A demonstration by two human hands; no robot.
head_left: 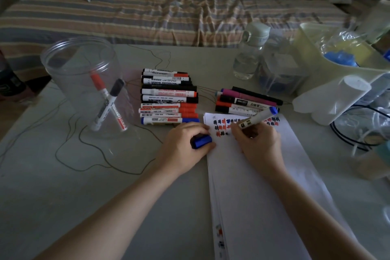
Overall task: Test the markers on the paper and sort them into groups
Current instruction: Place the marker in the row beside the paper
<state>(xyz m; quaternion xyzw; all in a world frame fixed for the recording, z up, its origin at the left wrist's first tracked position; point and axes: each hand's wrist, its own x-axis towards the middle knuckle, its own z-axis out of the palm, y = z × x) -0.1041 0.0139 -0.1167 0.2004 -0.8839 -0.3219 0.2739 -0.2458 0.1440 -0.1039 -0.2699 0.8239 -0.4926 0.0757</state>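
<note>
Blue marker (258,117) in the right hand (260,143), fingers curled round the barrel, tip down on the paper (253,175) at the third row of test marks (223,127), just right of a small black dot. Left hand (185,145) rests at the paper's left edge, fingers closed round the blue cap (201,141), so the sheet is also pinned. Red, black and blue scribbles already fill two rows near the top edge.

Sorted so far, by the look of it: a big stack of markers (168,97) on the desk (84,175) beyond the left hand; a smaller group (247,101) above the paper, w/ a pink one; two more, one red-capped, one black-capped, stand in a clear tub (88,82) at left.

To do this step well: keep the left hand on the sheet, make a short firm stroke in the free space beside the last mark, not over older ink, so faint vs strong shows plainly. Recap at once, then lay it w/ its matching group.
</note>
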